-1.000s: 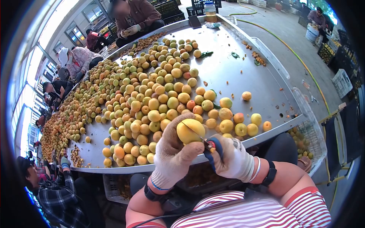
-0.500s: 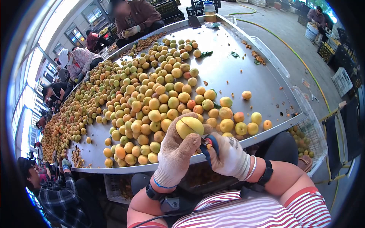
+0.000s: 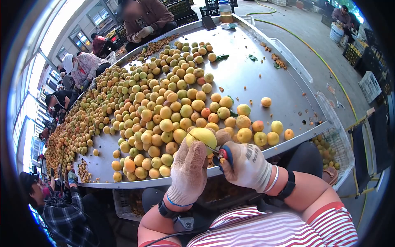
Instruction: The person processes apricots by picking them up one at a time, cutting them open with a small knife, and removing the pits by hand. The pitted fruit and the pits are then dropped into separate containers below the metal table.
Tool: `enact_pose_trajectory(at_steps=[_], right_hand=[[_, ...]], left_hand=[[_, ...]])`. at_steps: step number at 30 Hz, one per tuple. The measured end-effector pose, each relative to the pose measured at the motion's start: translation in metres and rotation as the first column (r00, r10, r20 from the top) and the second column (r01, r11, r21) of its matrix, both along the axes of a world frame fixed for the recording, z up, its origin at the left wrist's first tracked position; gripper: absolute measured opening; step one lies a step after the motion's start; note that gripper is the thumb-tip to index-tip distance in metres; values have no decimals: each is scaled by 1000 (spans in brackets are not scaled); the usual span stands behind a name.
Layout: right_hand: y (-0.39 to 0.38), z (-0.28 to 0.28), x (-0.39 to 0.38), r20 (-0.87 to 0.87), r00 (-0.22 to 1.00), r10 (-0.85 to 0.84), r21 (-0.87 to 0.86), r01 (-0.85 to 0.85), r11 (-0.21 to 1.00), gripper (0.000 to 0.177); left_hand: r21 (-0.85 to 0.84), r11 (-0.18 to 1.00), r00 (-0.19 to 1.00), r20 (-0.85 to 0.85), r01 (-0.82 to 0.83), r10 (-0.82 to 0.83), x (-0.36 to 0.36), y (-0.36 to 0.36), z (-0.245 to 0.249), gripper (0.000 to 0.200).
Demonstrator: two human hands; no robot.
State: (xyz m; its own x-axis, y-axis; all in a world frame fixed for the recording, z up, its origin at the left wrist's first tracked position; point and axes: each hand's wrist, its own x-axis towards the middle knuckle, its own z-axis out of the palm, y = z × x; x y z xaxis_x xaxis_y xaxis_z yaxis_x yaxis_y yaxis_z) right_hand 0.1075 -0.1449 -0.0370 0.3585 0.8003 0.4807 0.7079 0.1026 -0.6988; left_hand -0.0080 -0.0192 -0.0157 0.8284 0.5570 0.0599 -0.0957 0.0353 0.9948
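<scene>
In my left hand [image 3: 190,171], gloved in tan and white, a yellow apricot [image 3: 204,138] is gripped above the table's near edge. My right hand [image 3: 249,166], in a white glove with dark print, is closed around a small knife [image 3: 226,155] with a blue-and-red handle. Its thin blade runs across the apricot's near face, from lower right to upper left. Left fingers stand upright against the fruit, and part of the grip behind it is hidden. Many loose apricots [image 3: 166,125] lie on the metal table [image 3: 238,51] just beyond my hands.
Clear crates stand under the near edge, one with fruit [image 3: 325,154] at right. A person [image 3: 146,20] sits across the table; another in a plaid shirt [image 3: 61,218] is at lower left. A jar [image 3: 225,12] and a dark phone-like slab [image 3: 209,23] lie at the far corner.
The left fingers have shifted from wrapping over the apricot to standing upright at its near side. The apricot has turned slightly, and the blade shows more plainly across it.
</scene>
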Motion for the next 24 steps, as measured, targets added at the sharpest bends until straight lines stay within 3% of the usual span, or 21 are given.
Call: enact_pose_trajectory(at_steps=[2, 4, 5, 6, 8, 9, 10, 11, 12, 13, 15, 17, 18, 19, 22, 23, 24], right_hand=[[0, -2, 0, 102, 994, -43, -24, 45, 999, 16], [1, -9, -7, -173, 983, 66, 57, -57, 997, 17], [1, -15, -8, -325, 938, 118, -26, -133, 991, 17], [0, -15, -6, -324, 938, 118, -26, -134, 991, 17], [1, -13, 2, -706, 638, 307, 32, -404, 914, 18], [0, -7, 4, -607, 741, 288, -4, -365, 931, 17], [-1, -3, 6, -606, 742, 288, -3, -364, 931, 17], [-1, 2, 8, -295, 936, 191, -11, -204, 979, 15], [-2, 4, 9, 47, 998, 42, 39, -44, 998, 12], [-2, 1, 9, 90, 996, 5, 68, -11, 998, 17], [-3, 0, 10, 30, 997, 68, 20, -69, 997, 17], [-3, -3, 9, -35, 990, 135, -21, -135, 991, 18], [-4, -5, 9, -335, 907, 254, -21, -277, 961, 19], [-5, -7, 8, -602, 724, 335, 22, -405, 914, 20], [-5, -1, 11, -655, 683, 324, -20, -444, 896, 21], [-6, 3, 10, -656, 682, 323, -20, -443, 896, 21], [-7, 8, 9, -536, 799, 274, -58, -358, 932, 16]], left_hand=[[-29, 999, 1000, 26, 16, -16, 0, -3, 3, 58], [-57, 998, 998, 53, 29, -26, -1, -4, 6, 59], [-120, 992, 996, 78, 46, -36, -2, -5, 6, 60], [-181, 981, 994, 104, 64, -45, -2, -6, 7, 61], [-156, 985, 992, 118, 71, -53, -2, -6, 8, 58], [-131, 988, 989, 132, 79, -62, -2, -6, 8, 56], [-130, 988, 989, 132, 80, -63, -3, -4, 9, 56], [94, 994, 996, 68, 56, -63, -3, -1, 10, 55], [314, 949, 999, 4, 44, -48, -3, 0, 10, 53], [313, 949, 999, 5, 46, -50, -2, -2, 9, 53], [-25, 999, 988, 156, 24, -20, 0, -8, 5, 51], [-43, 998, 986, 162, 45, -37, -2, -9, 7, 52], [-60, 996, 985, 166, 66, -55, -3, -9, 9, 53], [-60, 996, 985, 165, 66, -55, -3, -7, 9, 53], [-172, 972, 971, 205, 161, -125, -4, 1, 10, 47], [-58, 991, 985, 128, 124, -116, -5, 2, 12, 49], [61, 994, 994, 53, 94, -97, -4, 3, 14, 51]])
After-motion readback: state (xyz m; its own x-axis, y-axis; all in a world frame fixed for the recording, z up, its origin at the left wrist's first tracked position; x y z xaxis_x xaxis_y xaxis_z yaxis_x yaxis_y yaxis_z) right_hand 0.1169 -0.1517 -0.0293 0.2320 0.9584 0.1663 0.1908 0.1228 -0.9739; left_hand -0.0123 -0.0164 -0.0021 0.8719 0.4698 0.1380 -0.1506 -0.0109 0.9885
